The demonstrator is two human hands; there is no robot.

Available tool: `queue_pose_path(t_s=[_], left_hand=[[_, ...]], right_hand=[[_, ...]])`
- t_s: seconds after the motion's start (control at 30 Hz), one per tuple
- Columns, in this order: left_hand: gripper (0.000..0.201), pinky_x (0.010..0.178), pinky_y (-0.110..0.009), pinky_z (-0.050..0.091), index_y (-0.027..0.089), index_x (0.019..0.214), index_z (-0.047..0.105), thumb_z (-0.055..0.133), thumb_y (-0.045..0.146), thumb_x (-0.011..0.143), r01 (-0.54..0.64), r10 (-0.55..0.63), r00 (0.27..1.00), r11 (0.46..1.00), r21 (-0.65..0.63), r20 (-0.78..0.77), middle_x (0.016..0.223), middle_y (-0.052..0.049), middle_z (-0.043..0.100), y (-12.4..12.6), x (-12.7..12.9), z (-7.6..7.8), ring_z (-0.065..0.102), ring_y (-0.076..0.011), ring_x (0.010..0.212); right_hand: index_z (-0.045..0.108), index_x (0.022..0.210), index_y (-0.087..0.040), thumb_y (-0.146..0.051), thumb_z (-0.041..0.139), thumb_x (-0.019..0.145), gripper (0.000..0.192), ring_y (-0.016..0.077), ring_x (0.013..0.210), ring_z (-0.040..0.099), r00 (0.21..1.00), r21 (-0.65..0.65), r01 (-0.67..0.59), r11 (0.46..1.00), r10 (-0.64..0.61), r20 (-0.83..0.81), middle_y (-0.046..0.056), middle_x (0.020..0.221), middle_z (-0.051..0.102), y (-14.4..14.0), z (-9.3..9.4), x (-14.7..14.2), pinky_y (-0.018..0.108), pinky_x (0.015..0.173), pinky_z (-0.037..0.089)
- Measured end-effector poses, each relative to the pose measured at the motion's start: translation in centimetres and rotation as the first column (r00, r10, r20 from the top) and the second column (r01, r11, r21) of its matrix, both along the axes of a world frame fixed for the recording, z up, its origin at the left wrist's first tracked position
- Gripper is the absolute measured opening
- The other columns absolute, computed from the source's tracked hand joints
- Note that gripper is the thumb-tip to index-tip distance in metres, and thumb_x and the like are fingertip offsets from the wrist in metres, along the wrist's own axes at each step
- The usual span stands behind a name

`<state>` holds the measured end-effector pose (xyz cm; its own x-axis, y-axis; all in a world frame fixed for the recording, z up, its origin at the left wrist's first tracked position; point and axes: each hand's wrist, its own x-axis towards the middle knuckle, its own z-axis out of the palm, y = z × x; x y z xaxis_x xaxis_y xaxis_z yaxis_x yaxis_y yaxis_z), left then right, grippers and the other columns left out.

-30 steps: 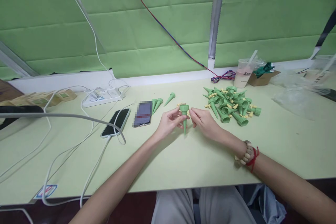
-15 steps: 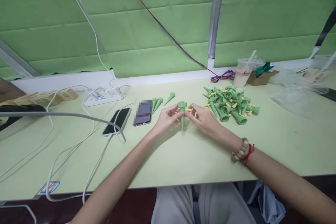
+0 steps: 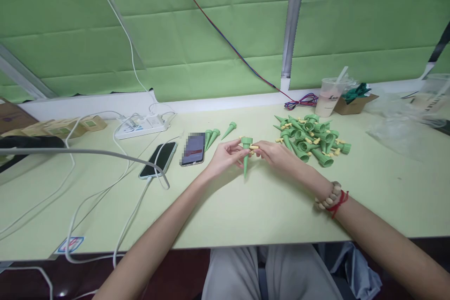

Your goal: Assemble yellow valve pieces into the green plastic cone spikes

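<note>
My left hand (image 3: pixel 225 157) is closed around a green plastic watering spike (image 3: pixel 245 168), which stands upright with its cap up and its point down over the table. Against the side of the spike, just under the cap, my right hand (image 3: pixel 276 153) pinches a small yellow valve (image 3: pixel 253 147). Whether that valve sits in the spike's hole is too small to tell. Right of my hands lies a heap of green spikes (image 3: pixel 321 154) with yellow valves among them. Beyond my left hand, a single spike (image 3: pixel 229 130) lies apart, and a pair of spikes (image 3: pixel 212 138) rests beside a phone.
Two phones, one dark (image 3: pixel 159 159) and one with a lit screen (image 3: pixel 193 149), lie to the left. White cables run from a power strip (image 3: pixel 142 126) across the table. At the back right stand a plastic cup (image 3: pixel 328 98), a cardboard box (image 3: pixel 355 104) and a clear bag (image 3: pixel 393 126).
My right fingers have shifted on the yellow valve, closing in nearer the spike. The left hand keeps its hold. The whole view has moved slightly.
</note>
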<state>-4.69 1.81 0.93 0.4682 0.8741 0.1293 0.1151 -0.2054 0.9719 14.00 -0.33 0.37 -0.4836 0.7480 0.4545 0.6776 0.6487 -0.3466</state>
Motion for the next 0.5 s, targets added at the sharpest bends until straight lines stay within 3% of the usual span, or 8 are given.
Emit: queue_pose_path(t_s=[0.27, 0.5], left_hand=[[0.047, 0.052, -0.023, 0.048, 0.014, 0.100, 0.062, 0.068, 0.044, 0.065, -0.050, 0.056, 0.995, 0.996, -0.080, 0.082, 0.079, -0.006, 0.067, -0.31, 0.03, 0.64, 0.062, -0.0132, 0.057], [0.050, 0.057, -0.023, 0.049, 0.015, 0.109, 0.059, 0.066, 0.043, 0.068, 0.026, -0.006, 0.991, 0.988, -0.151, 0.133, 0.090, -0.009, 0.066, -0.14, -0.32, 0.75, 0.062, -0.0116, 0.059]], right_hand=[[0.065, 0.092, -0.020, -0.036, 0.043, 0.089, 0.028, 0.0145, 0.075, 0.058, 0.984, 0.086, 0.016, 0.996, -0.001, -0.180, 0.006, 0.089, 0.064, 0.19, 0.47, 0.51, 0.024, 0.063, 0.040], [0.066, 0.089, -0.018, -0.031, 0.039, 0.091, 0.030, 0.0144, 0.073, 0.057, 0.990, 0.179, -0.014, 0.984, 0.039, -0.136, 0.007, 0.085, 0.063, 0.44, 0.30, 0.64, 0.024, 0.064, 0.040]])
